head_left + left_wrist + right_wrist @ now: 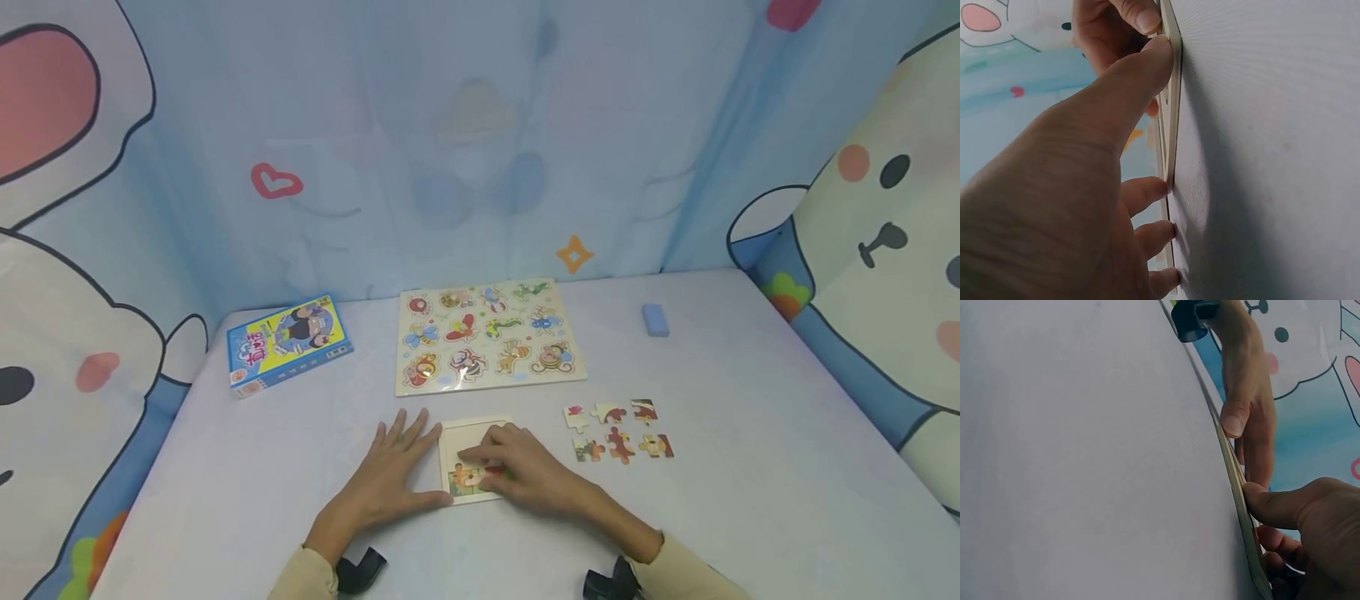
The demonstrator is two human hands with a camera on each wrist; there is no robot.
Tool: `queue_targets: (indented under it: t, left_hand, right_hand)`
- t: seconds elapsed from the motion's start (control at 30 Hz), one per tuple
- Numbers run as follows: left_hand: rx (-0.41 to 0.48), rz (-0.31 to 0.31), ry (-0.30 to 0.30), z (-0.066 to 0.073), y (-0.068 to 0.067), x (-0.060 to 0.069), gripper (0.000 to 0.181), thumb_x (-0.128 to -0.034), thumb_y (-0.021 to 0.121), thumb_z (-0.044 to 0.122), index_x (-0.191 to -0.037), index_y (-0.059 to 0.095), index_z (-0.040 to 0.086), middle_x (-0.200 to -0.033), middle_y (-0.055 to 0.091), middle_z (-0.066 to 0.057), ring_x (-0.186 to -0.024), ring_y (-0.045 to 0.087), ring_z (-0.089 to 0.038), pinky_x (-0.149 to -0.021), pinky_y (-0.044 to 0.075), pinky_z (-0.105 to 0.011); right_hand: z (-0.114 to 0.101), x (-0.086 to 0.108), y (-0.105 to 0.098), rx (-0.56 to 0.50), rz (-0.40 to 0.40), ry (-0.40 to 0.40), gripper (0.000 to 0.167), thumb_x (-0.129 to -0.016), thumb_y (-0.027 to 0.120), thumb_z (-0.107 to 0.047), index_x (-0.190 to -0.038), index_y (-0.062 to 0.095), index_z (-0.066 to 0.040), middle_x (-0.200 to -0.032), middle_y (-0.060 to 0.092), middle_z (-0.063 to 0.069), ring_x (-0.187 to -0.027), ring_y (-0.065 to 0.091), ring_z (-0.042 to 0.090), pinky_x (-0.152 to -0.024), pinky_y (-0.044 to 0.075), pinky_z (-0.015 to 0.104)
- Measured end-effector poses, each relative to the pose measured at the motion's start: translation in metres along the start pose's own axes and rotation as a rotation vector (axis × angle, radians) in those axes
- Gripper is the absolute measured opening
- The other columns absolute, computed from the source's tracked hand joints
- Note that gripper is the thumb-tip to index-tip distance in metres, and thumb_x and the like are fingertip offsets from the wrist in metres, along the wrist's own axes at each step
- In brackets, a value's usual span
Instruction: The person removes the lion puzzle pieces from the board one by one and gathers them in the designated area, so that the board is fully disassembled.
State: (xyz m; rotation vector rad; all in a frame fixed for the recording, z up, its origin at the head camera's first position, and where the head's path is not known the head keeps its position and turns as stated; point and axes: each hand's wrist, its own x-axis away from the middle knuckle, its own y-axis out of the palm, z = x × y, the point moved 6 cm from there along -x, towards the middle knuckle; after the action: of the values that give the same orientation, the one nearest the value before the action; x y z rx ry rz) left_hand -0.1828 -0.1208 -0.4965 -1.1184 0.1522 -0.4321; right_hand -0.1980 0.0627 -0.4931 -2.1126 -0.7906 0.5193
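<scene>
Jigsaw tray: I find the shallow jigsaw tray [461,437] flat on the surface [765,433], near side, between the two hands; that spot suits close work, as both reach it easily.
Seated pieces: Some colourful pieces [465,479] lie along the tray's near part, the bare base showing beyond; the right hand hides how many.
Left hand: The left hand [386,483] is spread and grasps nothing. Its thumb rests on the tray's near left corner, its fingers beside the left edge, I judge to stop the frame sliding.
Right hand: The right hand [532,475] is over the tray's right part, index finger and thumb set down among the pieces. I cannot tell from my feeds whether it pinches one or merely presses; the pose suits adjusting a fit.
Loose jigsaw pieces: I count six loose jigsaw pieces [620,446], right of the tray, in two rows of three, picture side up and apart, presumably so each can be read and lifted singly.
Insect board: The insect board [491,333] lies beyond the tray, leaving the near working area to the hands.
Cardboard box: The cardboard box [291,342] sits far left, angled, outside the hands' way.
Blue block: The small blue block [656,320] lies far right; purpose not determinable.
</scene>
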Motion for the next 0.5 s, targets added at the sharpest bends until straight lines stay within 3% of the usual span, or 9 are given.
queue_targets:
  t: [0.5]
  left_hand:
    - [0.009,0.001,0.002,0.0003,0.0007,-0.0001,0.095,-0.0746,0.063,0.071,-0.150,0.034,0.021,-0.159,0.019,-0.005,-0.147,0.004,-0.035,-0.117,0.002,-0.055]
  right_hand:
    - [-0.0059,-0.0039,0.0016,0.019,-0.090,0.032,0.038,-0.087,0.070,-0.021,-0.122,0.066,-0.032,-0.093,0.050,-0.013,-0.086,0.038,0.007,-0.077,0.032,0.027]
